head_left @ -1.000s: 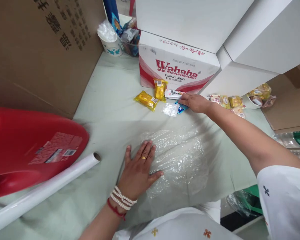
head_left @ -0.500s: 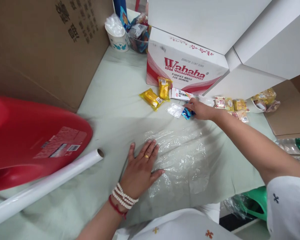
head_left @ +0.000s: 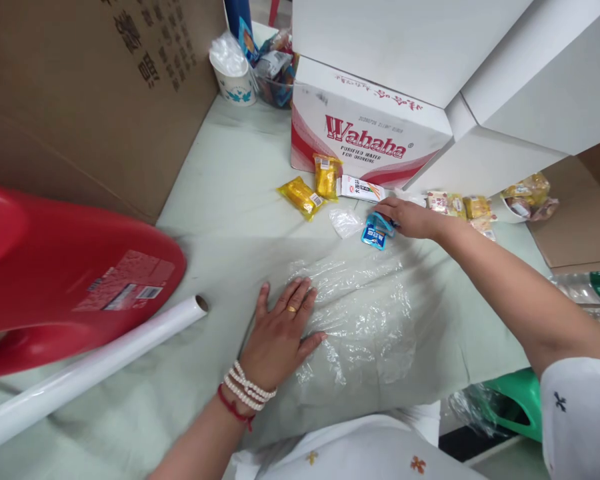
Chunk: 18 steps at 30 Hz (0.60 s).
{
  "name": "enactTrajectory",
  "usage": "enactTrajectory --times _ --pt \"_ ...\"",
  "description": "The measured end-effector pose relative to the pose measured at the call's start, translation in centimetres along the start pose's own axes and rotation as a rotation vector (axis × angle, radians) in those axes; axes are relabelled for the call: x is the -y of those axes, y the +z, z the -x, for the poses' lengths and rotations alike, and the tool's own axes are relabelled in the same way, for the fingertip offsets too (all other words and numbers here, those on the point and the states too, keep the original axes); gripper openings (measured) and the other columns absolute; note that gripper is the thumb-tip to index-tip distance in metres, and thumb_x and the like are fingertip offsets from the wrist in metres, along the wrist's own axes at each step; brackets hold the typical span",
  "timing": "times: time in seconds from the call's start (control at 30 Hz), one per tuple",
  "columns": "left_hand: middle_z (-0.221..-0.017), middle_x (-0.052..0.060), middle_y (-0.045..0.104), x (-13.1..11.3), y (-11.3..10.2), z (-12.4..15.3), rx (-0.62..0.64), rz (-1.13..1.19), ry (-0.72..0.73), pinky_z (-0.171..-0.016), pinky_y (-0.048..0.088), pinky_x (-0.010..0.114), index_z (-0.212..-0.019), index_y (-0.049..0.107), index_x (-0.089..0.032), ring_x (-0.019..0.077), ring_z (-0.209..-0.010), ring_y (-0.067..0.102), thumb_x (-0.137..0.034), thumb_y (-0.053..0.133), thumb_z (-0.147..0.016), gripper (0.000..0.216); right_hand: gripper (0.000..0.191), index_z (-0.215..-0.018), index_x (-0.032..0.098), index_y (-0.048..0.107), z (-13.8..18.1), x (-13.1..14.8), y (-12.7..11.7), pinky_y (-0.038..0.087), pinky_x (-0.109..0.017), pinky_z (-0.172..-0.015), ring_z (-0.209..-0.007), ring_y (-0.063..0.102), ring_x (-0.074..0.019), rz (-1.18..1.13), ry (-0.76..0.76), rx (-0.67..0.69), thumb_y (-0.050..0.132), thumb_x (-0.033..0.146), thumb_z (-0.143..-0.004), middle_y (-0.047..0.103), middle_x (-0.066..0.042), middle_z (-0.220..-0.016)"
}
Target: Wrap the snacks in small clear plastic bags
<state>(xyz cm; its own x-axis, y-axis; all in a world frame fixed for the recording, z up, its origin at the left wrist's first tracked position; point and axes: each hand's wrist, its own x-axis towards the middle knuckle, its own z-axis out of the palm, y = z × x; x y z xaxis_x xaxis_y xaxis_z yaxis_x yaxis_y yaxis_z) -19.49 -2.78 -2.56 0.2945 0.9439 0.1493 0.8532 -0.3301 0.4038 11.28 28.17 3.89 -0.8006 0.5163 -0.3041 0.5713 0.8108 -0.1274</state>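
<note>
My left hand [head_left: 280, 333] lies flat with fingers spread on the left edge of a clear plastic sheet [head_left: 365, 327] on the cloth-covered table. Farther off, my right hand [head_left: 407, 217] has its fingers closed on the edge of a small blue snack packet [head_left: 381, 223]. Just in front of it another blue packet [head_left: 374, 237] rests label up. To their left are a crumpled clear wrapper [head_left: 345, 223] and two yellow snack packs [head_left: 303, 198]. A white snack stick packet [head_left: 363, 189] lies behind, by the carton.
A Wahaha carton [head_left: 365, 133] stands at the back under white boxes. On the left are a red jug [head_left: 80, 280], a white roll [head_left: 105, 360] and a brown carton [head_left: 80, 100]. Small snacks [head_left: 455, 203] sit at right, beside a filled bowl [head_left: 520, 207].
My right hand has shifted slightly right, drawing one blue packet with it and leaving the other's label in fuller view. The clear wrapper has changed shape. My left hand stays put.
</note>
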Motion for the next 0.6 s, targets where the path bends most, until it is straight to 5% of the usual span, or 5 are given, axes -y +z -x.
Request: enactTrajectory --times 0.17,0.4,0.6 --pt "-0.16 0.016 0.046 0.1 0.0 0.0 -0.002 0.0 -0.002 -0.126 0.008 0.068 -0.152 0.048 -0.019 0.034 -0.149 0.043 -0.056 0.054 -0.098 0.065 0.07 -0.154 0.022 0.046 -0.7 -0.8 0.0 0.05 -0.046 -0.102 -0.134 0.054 -0.0339 0.189 -0.062 0.107 0.052 0.009 -0.086 0.048 -0.014 -0.157" --pt "-0.16 0.015 0.047 0.0 -0.1 0.0 -0.004 0.015 -0.007 -0.127 0.009 0.068 -0.151 0.049 -0.02 0.0335 -0.149 0.043 -0.052 0.056 -0.098 0.062 0.073 -0.142 0.011 0.053 1.0 1.1 -0.5 0.052 -0.039 -0.071 -0.098 0.068 -0.0366 0.322 0.234 0.24 0.071 0.04 -0.078 0.056 -0.023 -0.133" --pt "-0.16 0.016 0.046 0.0 -0.2 0.0 0.007 0.03 -0.007 -0.126 0.009 0.069 -0.151 0.05 -0.021 0.0347 -0.149 0.043 -0.049 0.057 -0.098 0.06 0.063 -0.129 0.013 0.06 2.7 1.5 -0.3 0.052 -0.04 -0.076 -0.092 0.067 -0.0329 0.156 0.364 0.105 0.072 0.049 -0.078 0.058 -0.02 -0.124"
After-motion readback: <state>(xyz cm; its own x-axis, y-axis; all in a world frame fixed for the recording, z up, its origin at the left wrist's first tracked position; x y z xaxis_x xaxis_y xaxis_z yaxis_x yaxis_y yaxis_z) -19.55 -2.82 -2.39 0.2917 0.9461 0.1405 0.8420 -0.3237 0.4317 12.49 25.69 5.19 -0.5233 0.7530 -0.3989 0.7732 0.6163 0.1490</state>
